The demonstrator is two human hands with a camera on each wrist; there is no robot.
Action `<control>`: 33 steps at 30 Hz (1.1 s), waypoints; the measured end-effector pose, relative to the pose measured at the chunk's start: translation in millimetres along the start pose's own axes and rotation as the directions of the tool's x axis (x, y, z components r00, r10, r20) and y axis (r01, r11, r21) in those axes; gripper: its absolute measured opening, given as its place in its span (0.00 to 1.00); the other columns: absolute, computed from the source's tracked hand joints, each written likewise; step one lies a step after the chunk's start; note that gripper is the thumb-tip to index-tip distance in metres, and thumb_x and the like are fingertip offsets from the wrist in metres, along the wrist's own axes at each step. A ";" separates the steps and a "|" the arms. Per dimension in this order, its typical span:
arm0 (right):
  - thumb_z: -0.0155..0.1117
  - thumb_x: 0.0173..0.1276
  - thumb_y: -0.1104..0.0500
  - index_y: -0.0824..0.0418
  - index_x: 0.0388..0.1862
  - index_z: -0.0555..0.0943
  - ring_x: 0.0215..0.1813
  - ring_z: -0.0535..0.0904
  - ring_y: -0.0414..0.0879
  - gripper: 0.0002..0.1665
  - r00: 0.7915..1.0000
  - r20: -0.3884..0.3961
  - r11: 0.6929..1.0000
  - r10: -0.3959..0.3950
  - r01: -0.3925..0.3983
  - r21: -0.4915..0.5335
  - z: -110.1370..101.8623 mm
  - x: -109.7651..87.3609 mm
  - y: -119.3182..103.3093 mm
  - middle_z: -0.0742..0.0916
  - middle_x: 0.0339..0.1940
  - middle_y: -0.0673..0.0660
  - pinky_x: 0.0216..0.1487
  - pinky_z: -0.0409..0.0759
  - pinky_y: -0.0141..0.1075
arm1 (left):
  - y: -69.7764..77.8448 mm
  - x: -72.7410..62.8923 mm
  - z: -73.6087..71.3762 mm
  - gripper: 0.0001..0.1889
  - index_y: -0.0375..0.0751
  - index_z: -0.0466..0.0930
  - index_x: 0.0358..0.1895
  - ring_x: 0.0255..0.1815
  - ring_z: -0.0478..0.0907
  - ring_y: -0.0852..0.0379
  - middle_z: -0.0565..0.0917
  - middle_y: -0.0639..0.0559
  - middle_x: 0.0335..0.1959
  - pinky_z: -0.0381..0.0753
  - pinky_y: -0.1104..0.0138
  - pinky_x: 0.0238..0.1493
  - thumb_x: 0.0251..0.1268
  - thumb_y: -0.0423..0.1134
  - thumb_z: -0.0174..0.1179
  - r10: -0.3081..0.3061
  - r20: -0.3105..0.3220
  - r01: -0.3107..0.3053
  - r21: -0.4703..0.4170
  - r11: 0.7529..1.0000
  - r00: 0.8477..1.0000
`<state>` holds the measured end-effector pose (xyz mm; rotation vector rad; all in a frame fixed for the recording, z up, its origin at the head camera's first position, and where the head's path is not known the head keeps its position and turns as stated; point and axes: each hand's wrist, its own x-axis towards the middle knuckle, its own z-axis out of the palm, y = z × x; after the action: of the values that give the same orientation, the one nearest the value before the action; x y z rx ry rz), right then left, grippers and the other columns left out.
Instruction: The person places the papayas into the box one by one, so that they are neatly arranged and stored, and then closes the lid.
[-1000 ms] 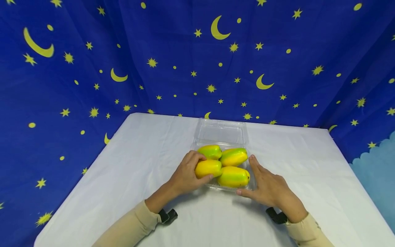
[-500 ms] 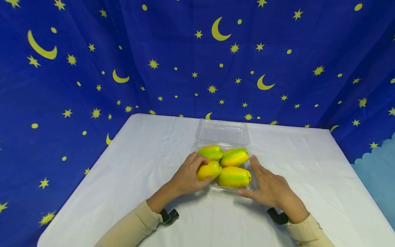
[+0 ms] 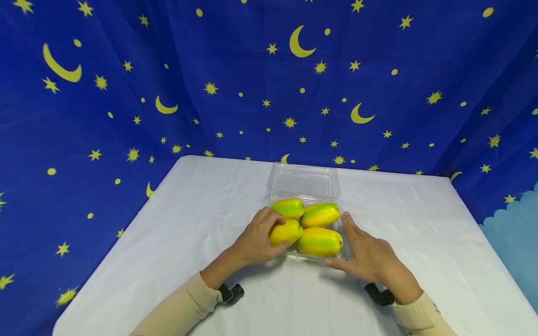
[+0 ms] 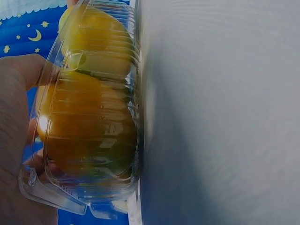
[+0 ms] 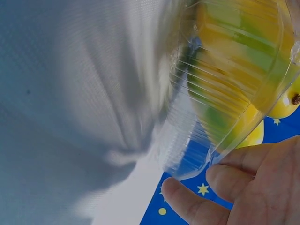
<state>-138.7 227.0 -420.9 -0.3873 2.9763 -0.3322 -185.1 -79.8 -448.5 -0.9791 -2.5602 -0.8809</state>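
Several oblong yellow-green fruits fill a clear plastic clamshell box [image 3: 310, 257], two at the back and two in front. My left hand [image 3: 257, 239] grips the front-left fruit [image 3: 286, 233], fingers over its left end and thumb along its near side. In the left wrist view this fruit [image 4: 89, 122] shows through the ribbed wall. My right hand [image 3: 371, 254] spreads along the box's right side, forefinger at the back and thumb at the front corner. Beside it lies the front-right fruit [image 3: 320, 241]. The right wrist view shows the right fingers [image 5: 197, 206] extended by the rim.
The box's transparent lid [image 3: 302, 183] lies folded back behind it. White cloth covers the table [image 3: 201, 200]. A blue curtain [image 3: 252, 60] with yellow stars and moons hangs along the table's back and sides.
The front-left fruit has turned a little under my left hand, its right end tipping away from me. My left fingers have moved slightly right with it. My right hand stays at the box.
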 end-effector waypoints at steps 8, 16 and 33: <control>0.52 0.51 0.12 0.59 0.84 0.41 0.70 0.73 0.67 0.77 1.000 -0.011 1.000 -0.002 0.002 -0.002 -6.5 -1.1 1.4 0.63 0.80 0.66 0.47 0.82 0.60 | 0.6 5.9 -7.9 0.25 0.45 0.75 0.52 0.51 0.73 0.55 0.74 0.52 0.49 0.78 0.64 0.52 0.54 0.50 0.71 -0.001 0.013 0.002 -0.065 0.998 1.000; 0.49 0.56 0.14 0.59 0.83 0.45 0.65 0.78 0.67 0.72 0.999 -0.051 1.000 -0.014 0.013 -0.024 -16.0 -5.0 4.2 0.66 0.78 0.66 0.46 0.83 0.57 | -0.1 11.0 -23.6 0.22 0.45 0.75 0.56 0.54 0.75 0.54 0.75 0.53 0.53 0.79 0.60 0.57 0.61 0.48 0.68 -0.049 -0.021 0.047 -0.099 0.994 0.999; 0.51 0.77 0.36 0.67 0.76 0.64 0.56 0.81 0.72 0.44 0.945 -0.324 0.978 0.041 0.029 0.207 -59.7 -1.3 9.5 0.81 0.61 0.75 0.55 0.79 0.64 | -16.2 36.7 -64.6 0.20 0.44 0.76 0.59 0.51 0.78 0.49 0.79 0.48 0.55 0.81 0.54 0.50 0.67 0.45 0.65 -0.111 -0.188 0.093 -0.100 0.991 0.976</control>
<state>-148.6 248.3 -365.3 -0.3264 3.2127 -0.7734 -221.4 -110.6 -389.3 -0.7502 -2.4415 -1.0731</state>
